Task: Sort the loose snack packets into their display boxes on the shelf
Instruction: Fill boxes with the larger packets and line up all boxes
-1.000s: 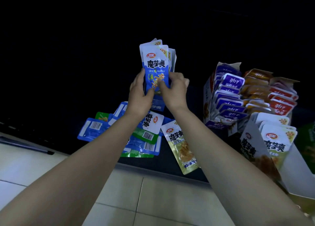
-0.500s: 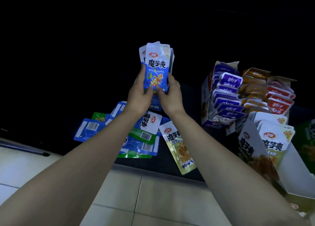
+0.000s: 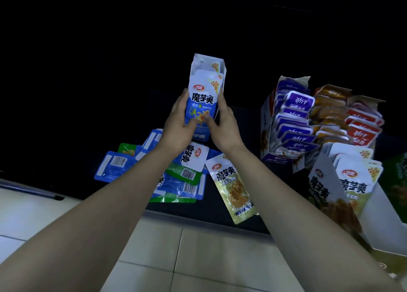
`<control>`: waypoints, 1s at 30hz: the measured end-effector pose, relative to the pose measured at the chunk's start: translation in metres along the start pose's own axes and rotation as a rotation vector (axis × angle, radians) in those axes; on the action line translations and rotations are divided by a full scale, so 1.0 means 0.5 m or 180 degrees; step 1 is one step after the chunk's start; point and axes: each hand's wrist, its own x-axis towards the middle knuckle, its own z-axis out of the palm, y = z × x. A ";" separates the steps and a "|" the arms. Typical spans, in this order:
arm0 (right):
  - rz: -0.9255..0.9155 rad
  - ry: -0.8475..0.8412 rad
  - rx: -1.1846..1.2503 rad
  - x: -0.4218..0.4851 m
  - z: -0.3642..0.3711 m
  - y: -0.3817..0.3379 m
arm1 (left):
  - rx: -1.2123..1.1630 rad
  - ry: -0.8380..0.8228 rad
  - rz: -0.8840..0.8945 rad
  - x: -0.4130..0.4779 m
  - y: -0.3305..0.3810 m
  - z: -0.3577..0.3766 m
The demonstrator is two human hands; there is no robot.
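Observation:
A blue-and-white snack packet [image 3: 202, 100] stands upright at the front of a blue display box [image 3: 199, 135] on the dark shelf, with more packets of the same kind behind it. My left hand [image 3: 179, 124] grips the packet's left side and my right hand [image 3: 222, 124] its right side, thumbs on the front. Below my wrists lies a heap of loose blue and green packets [image 3: 182, 181]. A yellow-green packet [image 3: 233, 186] lies beside the heap, near the shelf edge.
To the right stand a purple display box [image 3: 290, 120], an orange and red one [image 3: 352, 124], and a white box of yellow-green packets [image 3: 343, 188]. The shelf edge [image 3: 198, 219] runs above a pale tiled floor [image 3: 198, 258]. The shelf's back is dark.
Both hands have pushed the blue packet down and back into its box; the stack behind it now stands straighter. My hands sit slightly lower on the packet.

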 end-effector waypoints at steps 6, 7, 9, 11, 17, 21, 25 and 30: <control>-0.0296 0.0424 0.0118 -0.038 -0.020 -0.025 | 0.0685 0.0200 -0.0049 -0.055 0.007 -0.037; -0.0386 0.0635 0.0104 -0.051 -0.027 -0.029 | 0.0817 0.0267 -0.0022 -0.070 0.003 -0.048; -0.0592 0.0906 0.0018 -0.077 -0.037 -0.035 | 0.1115 0.0301 0.0069 -0.103 -0.009 -0.074; -0.0702 0.0545 -0.0103 -0.105 -0.039 -0.034 | 0.1527 0.0240 0.0077 -0.138 -0.024 -0.100; -0.0177 -0.1581 -0.1711 -0.162 -0.002 -0.020 | 0.2449 -0.0466 -0.0540 -0.217 -0.064 -0.147; -0.0307 -0.1442 -0.2392 -0.172 0.012 -0.021 | 0.2474 -0.0502 -0.0480 -0.233 -0.058 -0.153; -0.0464 -0.1121 -0.1829 -0.173 0.000 -0.037 | 0.2319 -0.0321 -0.0309 -0.236 -0.045 -0.153; -0.0660 -0.0702 -0.0696 -0.155 -0.052 -0.074 | 0.1993 0.0215 0.0218 -0.209 -0.016 -0.141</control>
